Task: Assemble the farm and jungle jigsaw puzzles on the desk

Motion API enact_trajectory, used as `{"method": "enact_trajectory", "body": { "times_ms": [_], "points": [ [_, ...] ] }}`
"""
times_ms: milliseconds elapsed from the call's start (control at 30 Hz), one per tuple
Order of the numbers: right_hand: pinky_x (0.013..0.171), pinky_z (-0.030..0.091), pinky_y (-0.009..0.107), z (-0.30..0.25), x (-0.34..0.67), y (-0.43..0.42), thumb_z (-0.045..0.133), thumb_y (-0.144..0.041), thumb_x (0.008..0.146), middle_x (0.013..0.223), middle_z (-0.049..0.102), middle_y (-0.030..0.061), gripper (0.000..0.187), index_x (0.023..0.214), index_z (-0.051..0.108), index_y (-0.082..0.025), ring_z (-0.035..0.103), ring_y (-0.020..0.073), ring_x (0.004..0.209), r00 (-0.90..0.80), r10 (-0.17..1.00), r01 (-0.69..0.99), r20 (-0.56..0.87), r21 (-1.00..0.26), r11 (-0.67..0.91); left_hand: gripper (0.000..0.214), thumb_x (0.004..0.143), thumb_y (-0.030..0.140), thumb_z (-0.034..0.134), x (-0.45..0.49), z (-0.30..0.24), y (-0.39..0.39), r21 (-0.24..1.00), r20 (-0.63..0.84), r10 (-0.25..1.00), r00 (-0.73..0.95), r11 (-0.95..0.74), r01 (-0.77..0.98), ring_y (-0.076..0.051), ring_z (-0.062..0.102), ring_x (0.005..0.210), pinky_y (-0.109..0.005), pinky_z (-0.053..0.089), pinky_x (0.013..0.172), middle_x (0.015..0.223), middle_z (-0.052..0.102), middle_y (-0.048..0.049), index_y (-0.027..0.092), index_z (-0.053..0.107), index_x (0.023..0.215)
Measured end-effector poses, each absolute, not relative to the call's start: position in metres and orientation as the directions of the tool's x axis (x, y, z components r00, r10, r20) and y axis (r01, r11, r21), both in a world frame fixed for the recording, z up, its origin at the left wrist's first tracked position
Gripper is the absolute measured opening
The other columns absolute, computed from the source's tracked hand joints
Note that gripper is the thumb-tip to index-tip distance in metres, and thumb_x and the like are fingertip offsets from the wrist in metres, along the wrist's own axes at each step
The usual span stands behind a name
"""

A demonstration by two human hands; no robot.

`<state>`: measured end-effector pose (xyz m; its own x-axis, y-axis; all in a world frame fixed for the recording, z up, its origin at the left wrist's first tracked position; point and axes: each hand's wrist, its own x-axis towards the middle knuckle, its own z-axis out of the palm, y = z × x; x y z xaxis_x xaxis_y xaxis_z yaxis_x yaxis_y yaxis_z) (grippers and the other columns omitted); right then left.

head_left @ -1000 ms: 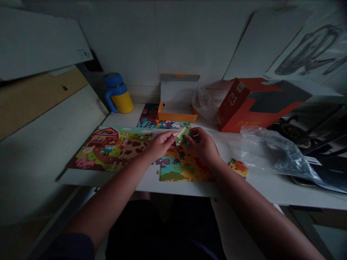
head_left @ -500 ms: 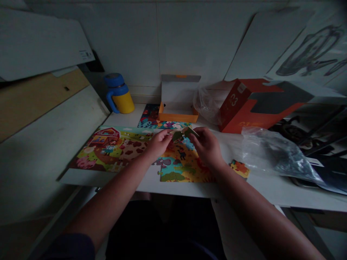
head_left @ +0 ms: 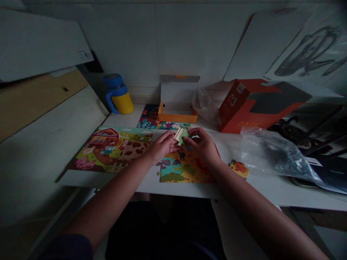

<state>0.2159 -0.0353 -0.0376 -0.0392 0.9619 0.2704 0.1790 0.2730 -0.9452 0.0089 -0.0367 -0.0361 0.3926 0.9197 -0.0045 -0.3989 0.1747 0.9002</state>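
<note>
Green puzzle pieces (head_left: 184,136), seemingly two, pinched by left hand (head_left: 162,146) and right hand (head_left: 204,147) above one partly joined puzzle (head_left: 187,173); held tilted, pale edges turned leftward, long axis unclear.

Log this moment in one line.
right hand: holding green puzzle pieces | left hand: at their edge | beneath: animal puzzle | behind: open orange box

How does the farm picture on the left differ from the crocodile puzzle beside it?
Scene: the farm picture shows a red barn and a spotted cow; the crocodile puzzle shows a green crocodile on orange and blue.
Edge: the farm picture's left side runs straight, while the crocodile puzzle has a tab sticking out on its left.
Cover: the right hand hides part of the crocodile puzzle; the left forearm crosses the farm picture's corner.
Shared: both lie flat, brightly coloured.
</note>
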Motion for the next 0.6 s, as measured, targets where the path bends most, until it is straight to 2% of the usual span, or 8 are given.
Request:
{"method": "enact_trajectory", "body": {
  "times_ms": [133,333,467,600],
  "points": [
    [0.070,0.058,0.034,-0.034,0.217,-0.036,0.083,-0.056,0.086,0.103,0.077,0.0051,0.043,0.113,0.071,-0.025,0.073,0.0203,0.080,-0.073,0.963,0.189,0.259,-0.944,0.269,0.039,0.086,0.050,0.085,0.007,-0.034,-0.037,0.926,0.026,0.912,0.410,0.133,-0.355,-0.016,0.069,0.093,-0.035,0.061,0.092,0.094,0.067,-0.0011,0.018,0.063,0.093],
    [0.089,0.063,0.041,-0.034,0.222,-0.035,0.080,-0.050,0.090,0.118,0.078,0.0062,0.035,0.118,0.077,-0.030,0.074,0.0226,0.096,-0.088,0.925,0.265,0.369,-0.887,0.378,0.033,0.091,0.048,0.080,0.001,-0.036,-0.031,0.995,0.077,0.912,0.402,-0.041,-0.096,-0.016,0.067,0.085,-0.030,0.057,0.079,0.097,0.074,-0.0052,0.017,0.075,0.099],
    [0.088,0.063,0.040,-0.036,0.224,-0.033,0.082,-0.046,0.089,0.117,0.077,0.0064,0.049,0.133,0.071,-0.028,0.074,0.0222,0.098,-0.071,0.928,0.255,0.366,-0.893,0.372,0.024,0.093,0.041,0.077,-0.002,-0.040,-0.029,0.995,0.096,0.885,0.455,-0.100,-0.015,-0.017,0.071,0.085,-0.035,0.059,0.086,0.095,0.078,-0.0057,0.018,0.077,0.101],
    [0.089,0.063,0.040,-0.037,0.224,-0.033,0.085,-0.045,0.087,0.114,0.078,0.0061,0.043,0.124,0.073,-0.027,0.074,0.0221,0.096,-0.069,0.933,0.246,0.354,-0.900,0.360,0.021,0.095,0.039,0.076,-0.004,-0.040,-0.028,0.991,0.110,0.859,0.501,-0.133,0.010,-0.021,0.076,0.093,-0.041,0.061,0.095,0.100,0.081,-0.0071,0.020,0.079,0.103]
  ]
}}
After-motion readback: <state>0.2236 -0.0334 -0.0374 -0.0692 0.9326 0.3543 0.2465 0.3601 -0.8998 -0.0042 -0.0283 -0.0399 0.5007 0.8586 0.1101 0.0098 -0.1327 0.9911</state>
